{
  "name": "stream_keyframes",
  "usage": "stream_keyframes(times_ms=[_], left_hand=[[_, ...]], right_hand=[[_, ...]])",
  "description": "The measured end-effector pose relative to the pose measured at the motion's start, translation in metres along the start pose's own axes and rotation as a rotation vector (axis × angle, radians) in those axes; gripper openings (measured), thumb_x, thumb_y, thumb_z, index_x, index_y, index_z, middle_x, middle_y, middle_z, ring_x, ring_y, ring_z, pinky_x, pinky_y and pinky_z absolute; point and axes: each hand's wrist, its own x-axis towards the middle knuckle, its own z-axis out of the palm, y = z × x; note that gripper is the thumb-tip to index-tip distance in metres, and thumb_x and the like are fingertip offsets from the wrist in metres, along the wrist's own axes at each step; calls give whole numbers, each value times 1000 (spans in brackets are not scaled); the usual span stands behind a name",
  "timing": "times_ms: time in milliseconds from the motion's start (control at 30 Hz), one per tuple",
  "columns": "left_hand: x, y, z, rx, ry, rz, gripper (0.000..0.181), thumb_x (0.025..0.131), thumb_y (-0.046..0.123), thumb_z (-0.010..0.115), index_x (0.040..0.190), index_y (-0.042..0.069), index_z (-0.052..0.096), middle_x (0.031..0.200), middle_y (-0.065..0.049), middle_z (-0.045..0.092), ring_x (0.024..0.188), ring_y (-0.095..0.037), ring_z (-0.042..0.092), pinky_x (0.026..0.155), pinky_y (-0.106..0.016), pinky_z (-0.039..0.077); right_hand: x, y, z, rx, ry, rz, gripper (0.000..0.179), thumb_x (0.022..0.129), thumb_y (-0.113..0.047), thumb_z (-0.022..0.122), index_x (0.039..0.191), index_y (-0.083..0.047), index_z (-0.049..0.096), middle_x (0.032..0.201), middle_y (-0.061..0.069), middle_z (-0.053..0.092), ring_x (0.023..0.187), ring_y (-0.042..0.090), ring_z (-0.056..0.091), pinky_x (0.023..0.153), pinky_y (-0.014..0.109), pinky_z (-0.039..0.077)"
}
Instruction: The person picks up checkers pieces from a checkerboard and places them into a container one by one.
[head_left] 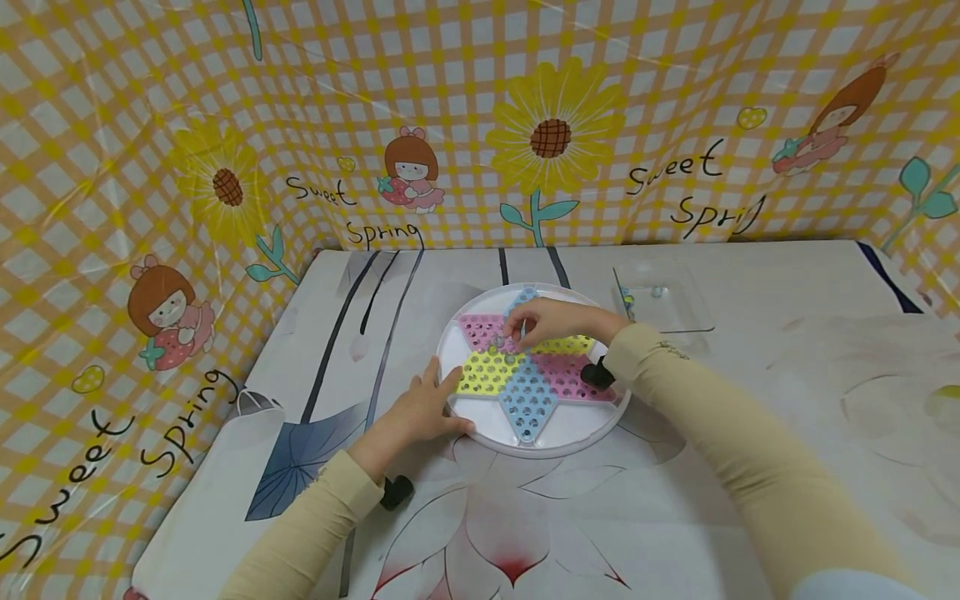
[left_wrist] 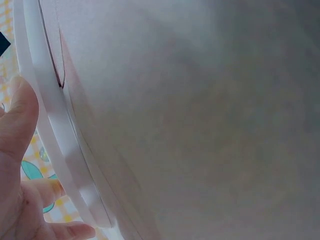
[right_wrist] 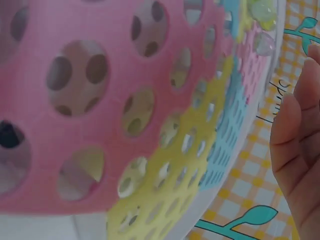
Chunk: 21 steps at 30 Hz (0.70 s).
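Note:
A round white Chinese checkers board lies on the table, its star of pink, yellow and blue sections full of holes. My left hand rests at its left rim, fingers spread, thumb at the front edge. The left wrist view shows that thumb against the white rim. Over the far pink section is my right hand, thumb and forefinger brought together beside a few clear marbles. Those marbles also appear near its fingers in the right wrist view. I cannot tell whether a marble is between the fingertips.
A clear square tray with several marbles at its left side stands behind and right of the board. The table is covered with a flower-printed sheet. A yellow checked cloth hangs behind and to the left.

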Motion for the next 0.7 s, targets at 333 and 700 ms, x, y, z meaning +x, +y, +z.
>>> stream_keyframes(times_ms=[333,700], left_hand=[[0,0,0,-3,-2,4,90,76,53,65,147,17,23,151,-23,4,130,-49,23,92,-56,39],[1,0,-1,-4,-1,1,90,76,53,65,147,17,23,151,-23,4,128,-47,27,91,-54,40]], right_hand=[[13,0,10,-145,-124,60,16,80,-4,64,96,-5,62,81,1,54,75,13,46,68,23,41],[19,6,14,-123,-152,98,21,79,-2,65,100,-3,61,74,0,48,68,11,42,63,21,37]])
